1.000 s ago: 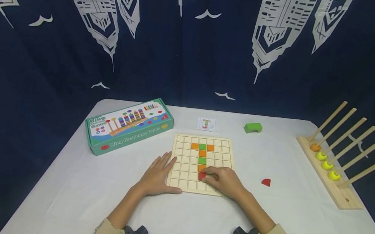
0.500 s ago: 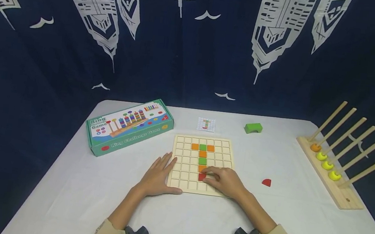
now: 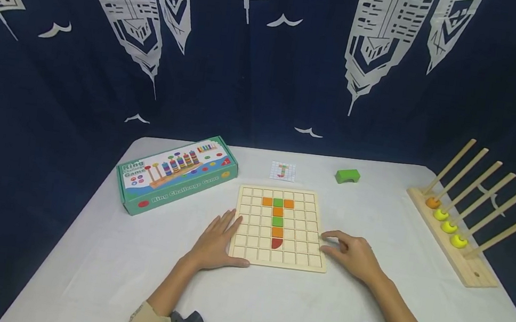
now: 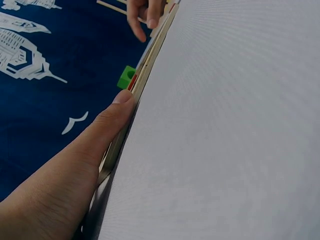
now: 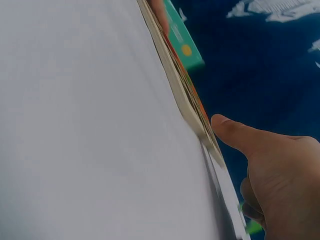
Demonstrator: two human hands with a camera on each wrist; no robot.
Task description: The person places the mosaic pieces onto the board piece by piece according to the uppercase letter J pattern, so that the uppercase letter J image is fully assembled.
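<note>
A wooden grid board (image 3: 247, 248) lies on the white table. In it, orange and green squares form a T-like column, such as the green square (image 3: 277, 221). Below them sits a red quarter-round piece (image 3: 276, 244). My left hand (image 3: 216, 242) rests spread at the board's left edge; in the left wrist view its thumb (image 4: 107, 120) lies along that edge. Just past the board's right edge is my right hand (image 3: 355, 256), thumb and index finger apart with nothing between them. It covers the spot where a second red piece lay.
Behind the board is a small pattern card (image 3: 283, 171), with a green arch block (image 3: 347, 176) to its right. A green game box (image 3: 179, 173) stands back left. A wooden rack with upright pegs (image 3: 455, 244) and ring pieces stands at the right.
My right hand has let go of the red piece on the board and moved right, off the grid. It now hides the loose red piece. The left hand has stayed put.
</note>
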